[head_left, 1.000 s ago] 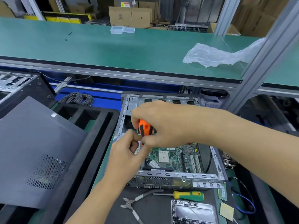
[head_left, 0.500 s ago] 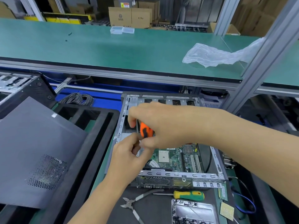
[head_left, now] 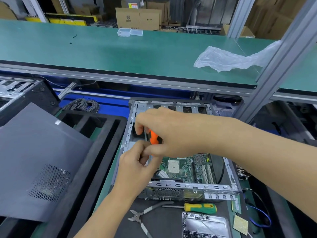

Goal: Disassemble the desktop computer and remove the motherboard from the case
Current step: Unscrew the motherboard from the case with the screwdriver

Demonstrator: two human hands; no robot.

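Green table (head_left: 120, 54) behind; open case (head_left: 229, 170) centre, motherboard (head_left: 185, 167) seated inside; right hand (head_left: 173, 133) grips orange screwdriver (head_left: 153, 136), left hand (head_left: 135, 164) pinches near its tip, object unclear; likely unscrewing, next lift screw clear.

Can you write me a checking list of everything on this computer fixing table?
Surface: green bench mat.
Job's things: open case, motherboard inside; orange screwdriver.
Clutter: cutters, green-yellow screwdriver, grey side panel, plastic bag.
Hands: right hand grips the orange screwdriver; left hand pinches something hidden.
Cables: grey coil, blue cable.
Surroundings: cardboard boxes.
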